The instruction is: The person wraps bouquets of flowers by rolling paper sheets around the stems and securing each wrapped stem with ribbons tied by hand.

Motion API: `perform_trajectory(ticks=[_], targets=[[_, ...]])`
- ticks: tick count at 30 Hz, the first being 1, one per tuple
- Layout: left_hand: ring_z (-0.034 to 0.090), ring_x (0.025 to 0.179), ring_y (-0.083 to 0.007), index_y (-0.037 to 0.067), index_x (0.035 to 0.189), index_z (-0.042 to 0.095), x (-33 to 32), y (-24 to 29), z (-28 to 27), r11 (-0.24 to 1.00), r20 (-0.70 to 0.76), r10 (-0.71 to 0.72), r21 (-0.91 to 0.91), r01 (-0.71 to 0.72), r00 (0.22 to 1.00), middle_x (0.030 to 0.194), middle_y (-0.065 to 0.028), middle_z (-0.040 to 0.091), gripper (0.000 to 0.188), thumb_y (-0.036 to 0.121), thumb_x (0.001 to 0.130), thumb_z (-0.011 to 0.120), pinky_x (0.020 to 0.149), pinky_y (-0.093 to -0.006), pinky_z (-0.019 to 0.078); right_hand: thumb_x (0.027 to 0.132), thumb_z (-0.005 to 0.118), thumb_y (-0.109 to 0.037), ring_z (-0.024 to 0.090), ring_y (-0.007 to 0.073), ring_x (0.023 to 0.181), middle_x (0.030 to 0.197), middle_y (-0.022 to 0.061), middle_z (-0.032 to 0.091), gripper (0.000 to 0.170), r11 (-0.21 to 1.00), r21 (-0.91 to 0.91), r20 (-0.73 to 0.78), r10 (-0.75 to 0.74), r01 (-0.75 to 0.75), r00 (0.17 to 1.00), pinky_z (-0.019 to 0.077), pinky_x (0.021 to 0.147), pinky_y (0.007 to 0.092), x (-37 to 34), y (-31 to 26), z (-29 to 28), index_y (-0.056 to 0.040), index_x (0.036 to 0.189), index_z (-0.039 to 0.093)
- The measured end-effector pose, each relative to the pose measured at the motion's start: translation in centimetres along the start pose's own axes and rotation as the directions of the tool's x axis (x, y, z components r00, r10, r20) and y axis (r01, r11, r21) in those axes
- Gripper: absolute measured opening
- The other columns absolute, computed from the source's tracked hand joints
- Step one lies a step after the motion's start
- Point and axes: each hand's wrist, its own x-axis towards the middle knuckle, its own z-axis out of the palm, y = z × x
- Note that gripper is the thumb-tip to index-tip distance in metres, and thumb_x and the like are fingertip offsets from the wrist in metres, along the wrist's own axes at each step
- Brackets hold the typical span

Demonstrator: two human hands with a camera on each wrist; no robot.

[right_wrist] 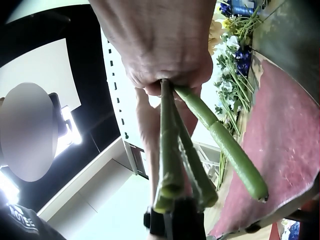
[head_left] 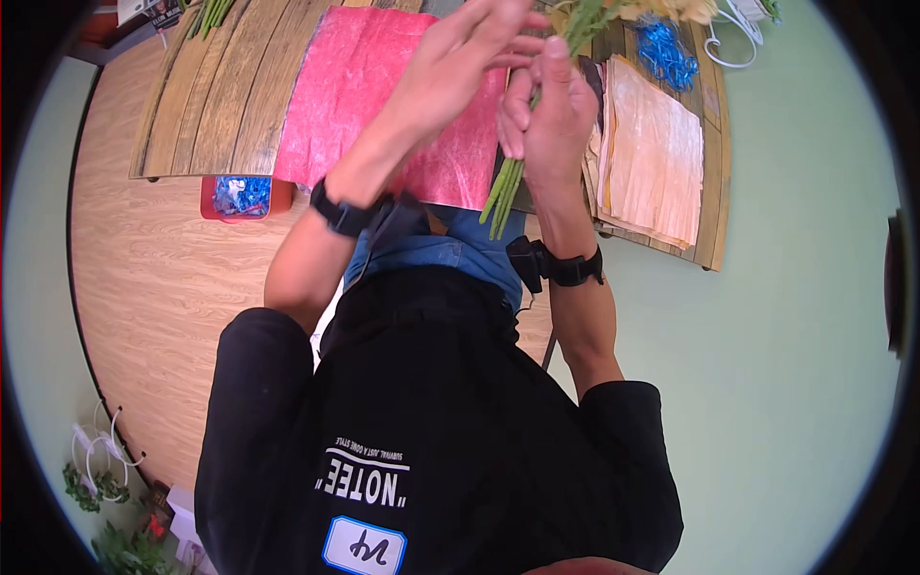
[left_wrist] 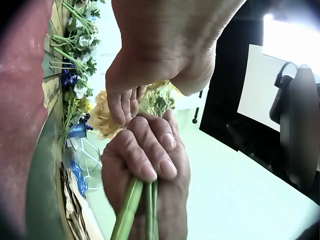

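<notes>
My right hand [head_left: 556, 120] grips a small bunch of flowers by its green stems [head_left: 504, 196], with the cut ends sticking out below the fist. In the right wrist view, several thick stems [right_wrist: 215, 130] fan out from under the curled fingers. Pale peach ruffled blooms [left_wrist: 102, 117] and feathery greenery [head_left: 586, 24] top the bunch, partly cut off by the head view's upper edge. My left hand [head_left: 470, 48] reaches across beside the right thumb, its fingers loosely extended near the upper stems. Nothing shows in its grasp.
Pink wrapping paper [head_left: 364, 105] covers the middle of the wooden table [head_left: 230, 105]. On the right lie stacked peach sheets [head_left: 652, 153] and blue shredded filler [head_left: 666, 53]. A red bin [head_left: 278, 196] stands below the table's edge. More flowers [right_wrist: 230, 75] lie along the table.
</notes>
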Motion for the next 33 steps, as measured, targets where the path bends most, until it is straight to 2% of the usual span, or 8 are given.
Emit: perform_trajectory(ticks=[1, 3, 9, 15, 25, 27, 30, 33], targets=[[0.066, 0.101, -0.0203, -0.002, 0.127, 0.053, -1.3, -0.4, -0.4, 1.000, 0.004, 0.003, -0.003, -0.003, 1.000, 0.121, -0.0166, 0.061, 0.057, 0.050, 0.105, 0.046, 0.091, -0.0346, 0.0533, 0.106, 0.043, -0.052, 0.041, 0.0121, 0.032, 0.047, 0.0036, 0.044, 0.058, 1.000, 0.001, -0.007, -0.013, 0.013, 1.000, 0.0305, 0.031, 0.0270, 0.4, -0.3, -0.4, -0.0072, 0.069, 0.046], [0.052, 0.131, -0.0295, -0.007, 0.144, 0.040, -4.4, -0.3, 0.0, 0.997, -0.047, -0.044, -0.066, 0.041, 0.998, 0.142, -0.0238, 0.049, 0.073, 0.055, 0.105, 0.038, 0.113, -0.0426, 0.0389, 0.106, 0.043, -0.052, 0.040, 0.0122, 0.032, 0.048, 0.0037, 0.044, 0.057, 0.998, 0.016, -0.056, -0.052, 0.053, 0.997, 0.0307, 0.031, 0.0269, 1.2, -1.2, -0.6, -0.0078, 0.069, 0.044], [0.053, 0.130, -0.0298, -0.010, 0.138, 0.043, -8.0, -2.7, 3.3, 0.856, -0.201, -0.322, -0.479, 0.194, 0.925, 0.134, -0.0244, 0.054, 0.073, 0.055, 0.107, 0.030, 0.109, -0.0396, 0.0437, 0.106, 0.042, -0.053, 0.040, 0.0124, 0.033, 0.048, 0.0061, 0.043, 0.058, 0.971, 0.010, -0.187, -0.234, 0.240, 0.954, 0.0316, 0.032, 0.0265, 2.7, -2.5, 0.3, -0.0073, 0.071, 0.038], [0.061, 0.115, -0.0285, -0.007, 0.127, 0.051, -7.5, -3.8, 4.3, 0.751, -0.262, -0.475, -0.618, 0.232, 0.840, 0.122, -0.0233, 0.062, 0.065, 0.051, 0.108, 0.031, 0.103, -0.0401, 0.0484, 0.104, 0.045, -0.055, 0.035, 0.0124, 0.033, 0.052, 0.0044, 0.039, 0.053, 0.959, -0.082, -0.236, -0.282, 0.270, 0.930, 0.0306, 0.031, 0.0274, 1.8, -2.4, 0.9, -0.0068, 0.083, 0.039], [0.062, 0.115, -0.0303, -0.002, 0.122, 0.054, -7.1, -4.2, 3.8, 0.638, -0.237, -0.513, -0.748, 0.182, 0.825, 0.120, -0.0217, 0.064, 0.061, 0.052, 0.108, 0.030, 0.104, -0.0440, 0.0482, 0.105, 0.045, -0.053, 0.035, 0.0133, 0.033, 0.050, 0.0047, 0.038, 0.052, 0.929, -0.110, -0.247, -0.371, 0.355, 0.895, 0.0326, 0.031, 0.0280, 1.4, -2.6, 1.1, -0.0083, 0.079, 0.038], [0.061, 0.118, -0.0311, -0.001, 0.123, 0.054, -7.0, -4.4, 3.8, 0.601, -0.216, -0.510, -0.782, 0.165, 0.833, 0.122, -0.0212, 0.064, 0.061, 0.052, 0.107, 0.031, 0.106, -0.0445, 0.0472, 0.106, 0.042, -0.051, 0.038, 0.0136, 0.032, 0.044, 0.0062, 0.041, 0.064, 0.924, -0.088, -0.308, -0.381, 0.373, 0.872, 0.0312, 0.032, 0.0271, 1.2, -2.7, 1.2, -0.0073, 0.059, 0.035], [0.060, 0.120, -0.0313, -0.001, 0.124, 0.054, -6.8, -4.5, 4.0, 0.565, -0.195, -0.513, -0.810, 0.158, 0.836, 0.124, -0.0210, 0.063, 0.061, 0.052, 0.107, 0.031, 0.107, -0.0446, 0.0468, 0.105, 0.041, -0.056, 0.035, 0.0144, 0.032, 0.048, 0.0039, 0.036, 0.055, 0.900, -0.141, -0.245, -0.436, 0.414, 0.866, 0.0319, 0.030, 0.0281, 0.7, -3.1, 0.8, -0.0108, 0.075, 0.033], [0.060, 0.120, -0.0313, -0.001, 0.125, 0.055, -6.9, -4.6, 4.5, 0.531, -0.158, -0.517, -0.830, 0.171, 0.841, 0.125, -0.0205, 0.063, 0.062, 0.053, 0.107, 0.030, 0.107, -0.0443, 0.0466, 0.104, 0.040, -0.057, 0.035, 0.0144, 0.031, 0.047, 0.0037, 0.035, 0.056, 0.892, -0.155, -0.274, -0.451, 0.424, 0.849, 0.0317, 0.030, 0.0281, 0.4, -3.5, 0.6, -0.0116, 0.073, 0.031]])
